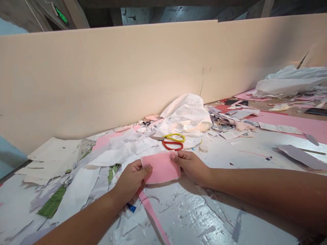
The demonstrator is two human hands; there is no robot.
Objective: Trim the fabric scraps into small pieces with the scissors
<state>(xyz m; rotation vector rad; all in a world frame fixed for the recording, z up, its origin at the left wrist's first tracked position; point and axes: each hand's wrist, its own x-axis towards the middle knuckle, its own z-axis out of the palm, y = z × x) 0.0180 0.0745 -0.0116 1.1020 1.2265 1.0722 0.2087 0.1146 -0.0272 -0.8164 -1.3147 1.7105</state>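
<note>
Fingers (147,167) of the left hand (131,180) and right hand (190,166) pinched opposite short ends of a pink sheet (160,167), its long axis running sideways between them, over the littered desk (178,217), red-and-yellow scissors (173,142) lying just beyond.

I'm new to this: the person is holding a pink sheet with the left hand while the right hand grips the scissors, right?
Not quite: the right hand isn't gripping the scissors. It holds the pink sheet along with the left hand, and the scissors lie on the paper scraps ahead, as the head view shows.
</note>
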